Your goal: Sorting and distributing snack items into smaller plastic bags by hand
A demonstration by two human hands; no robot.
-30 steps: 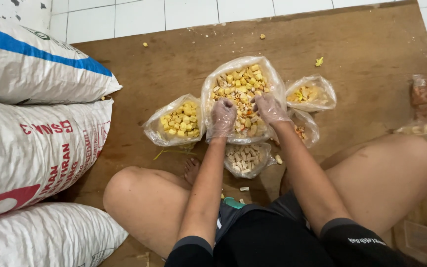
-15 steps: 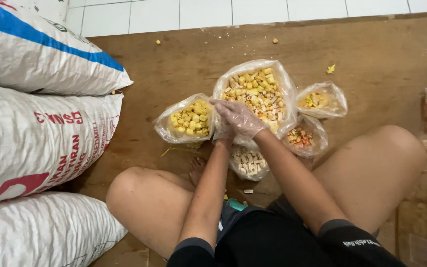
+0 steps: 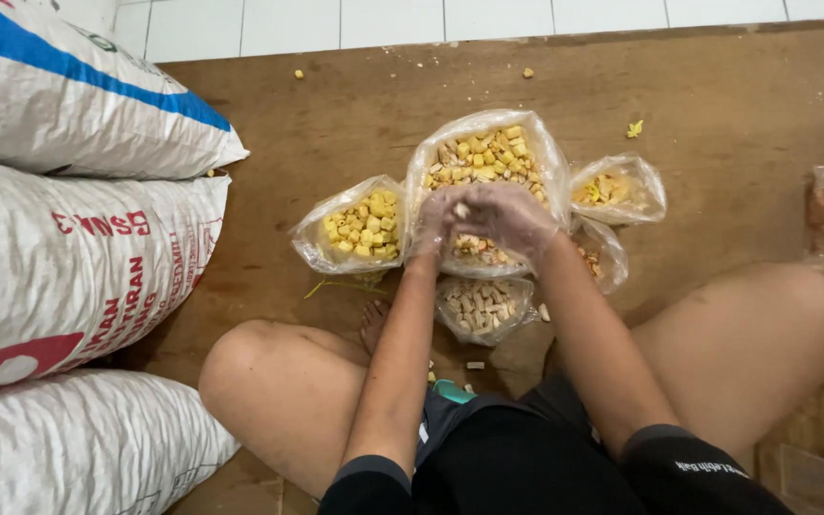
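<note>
Both hands are brought together at the centre of the frame, right over the large clear bag [image 3: 484, 157] of mixed yellow and pale pieces; the left hand [image 3: 434, 224] is seen in a thin see-through glove, its fingers curled and cupped inward; the right hand [image 3: 507, 217] is gloved the same way and is pressed against the left, fingers bent downward, so that the two are closed together over the near edge of the bag's contents. A pale piece [image 3: 462, 210] is glimpsed just where the two hands meet (whether it is pinched or only lying against the gloves cannot be told).

The large bag is set on the brown wooden board [image 3: 736, 105] that fills the middle of the frame; a smaller bag of yellow cubes [image 3: 360, 227] is placed just beside it to the left, touching or nearly so; a small bag with a few yellow bits [image 3: 617, 188] is seen to the right of the large one; below that, another small bag [image 3: 605, 256] is partly hidden behind the right forearm. A bag of pale stick-like pieces [image 3: 481, 307] is lying lower centre, between the forearms, close to the bare knees.

Loose crumbs [image 3: 634, 128] are scattered across the upper board; three white woven sacks [image 3: 69, 286] are stacked along the left edge of the frame, the top one striped in blue; white floor tiles [image 3: 383, 14] are shown along the top.
</note>
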